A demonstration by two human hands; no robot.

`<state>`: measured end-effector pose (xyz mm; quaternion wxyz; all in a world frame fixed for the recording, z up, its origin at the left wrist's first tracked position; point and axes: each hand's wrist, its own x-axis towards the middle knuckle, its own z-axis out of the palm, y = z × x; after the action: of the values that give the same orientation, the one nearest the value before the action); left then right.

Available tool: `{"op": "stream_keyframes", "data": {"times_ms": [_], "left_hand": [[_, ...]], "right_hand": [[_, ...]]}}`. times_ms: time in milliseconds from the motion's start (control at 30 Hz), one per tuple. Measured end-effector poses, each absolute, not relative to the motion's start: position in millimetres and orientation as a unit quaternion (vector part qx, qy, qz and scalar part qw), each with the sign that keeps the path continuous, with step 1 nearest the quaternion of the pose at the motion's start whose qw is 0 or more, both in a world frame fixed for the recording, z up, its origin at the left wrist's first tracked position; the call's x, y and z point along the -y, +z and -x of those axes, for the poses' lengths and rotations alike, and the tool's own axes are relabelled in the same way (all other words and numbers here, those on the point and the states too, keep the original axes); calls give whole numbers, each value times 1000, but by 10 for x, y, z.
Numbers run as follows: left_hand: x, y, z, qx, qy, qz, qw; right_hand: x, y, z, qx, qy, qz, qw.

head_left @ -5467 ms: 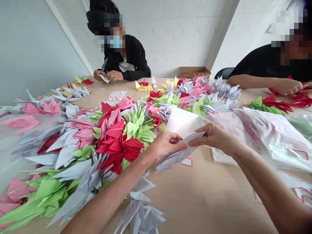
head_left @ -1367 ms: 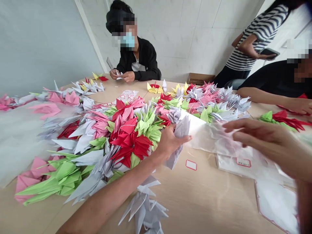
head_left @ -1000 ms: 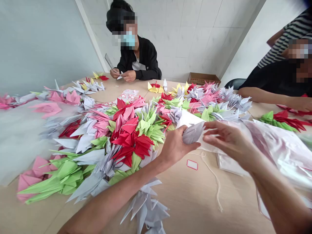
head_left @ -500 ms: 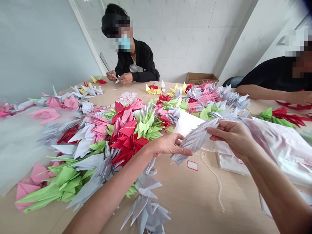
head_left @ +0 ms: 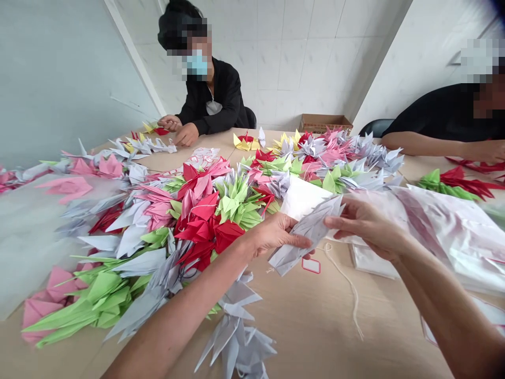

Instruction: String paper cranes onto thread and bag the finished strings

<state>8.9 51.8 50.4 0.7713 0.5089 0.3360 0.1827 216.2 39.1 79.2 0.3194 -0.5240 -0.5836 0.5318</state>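
Observation:
My left hand point(head_left: 276, 235) and my right hand point(head_left: 365, 223) both grip a flattened bundle of pale grey origami cranes point(head_left: 305, 236), which spans the gap between them above the table. Behind the bundle lies a white paper sheet point(head_left: 302, 197). Past my left forearm spreads a large heap of strung paper cranes point(head_left: 209, 221) in red, pink, green and grey. A white cord point(head_left: 347, 284) curls on the wood below my right hand, and the bundle's lower end overlaps a small red-edged label point(head_left: 311, 266).
A clear plastic bag point(head_left: 442, 226) lies to the right, and more grey cranes point(head_left: 236, 337) hang near the front edge of the wooden table point(head_left: 315, 337). Co-workers sit across the table point(head_left: 209, 100) and at right point(head_left: 445, 116). A cardboard box point(head_left: 325, 123) stands behind.
The grey bundle has tilted, its lower end swinging down and left between my hands. The co-worker across the table has put down the long tool and moved both hands apart.

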Motion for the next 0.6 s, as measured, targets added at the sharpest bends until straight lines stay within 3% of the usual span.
{"op": "stream_keyframes", "data": {"times_ms": [133, 300, 600], "left_hand": [[-504, 505, -119, -369, 201, -528, 738], [-516, 550, -85, -419, 192, -567, 683], [-554, 598, 21, -373, 93, -601, 701]], "right_hand": [[-366, 724, -2063, 575, 583, 505, 272], [-391, 669, -2019, 558, 579, 510, 307], [-437, 701, -2200, 547, 543, 533, 350]]}}
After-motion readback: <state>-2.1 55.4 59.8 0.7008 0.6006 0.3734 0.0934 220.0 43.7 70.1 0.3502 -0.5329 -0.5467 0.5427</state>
